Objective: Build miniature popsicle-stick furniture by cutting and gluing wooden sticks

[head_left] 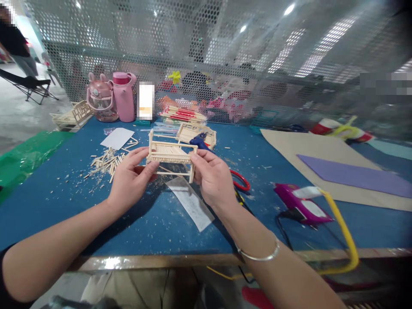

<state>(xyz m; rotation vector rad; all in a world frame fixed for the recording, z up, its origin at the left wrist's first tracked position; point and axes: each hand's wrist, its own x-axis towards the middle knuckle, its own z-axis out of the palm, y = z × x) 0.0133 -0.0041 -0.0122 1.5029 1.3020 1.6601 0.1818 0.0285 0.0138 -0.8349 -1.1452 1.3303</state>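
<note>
**Two hands hold a small stick frame above a blue desk**

A blue desk (48, 201) is strewn with craft things. To the far left lies a heap of cut wooden sticks (107, 162) beside a white card (117, 137). Behind these stand a pink bottle (124, 97) and a pink cup (100, 98) with ears. Another stick model (73, 116) sits at the far left edge. Right of the hands lie red-handled scissors (240, 182), a purple glue gun (302, 205) with a yellow loop, and a tan sheet (322, 150) carrying a purple sheet (354, 176). A clear strip (191, 202) lies on the desk just under the hands.

A perforated metal screen rises at the far side; things behind it are blurred. Part of the scissors is hidden by the right hand.

The left hand (130, 180) and right hand (212, 178) grip a small stick frame (170, 153) from either end, held above the desk's middle. The fingers of each hand are closed on its corner posts, thumbs on top.
</note>
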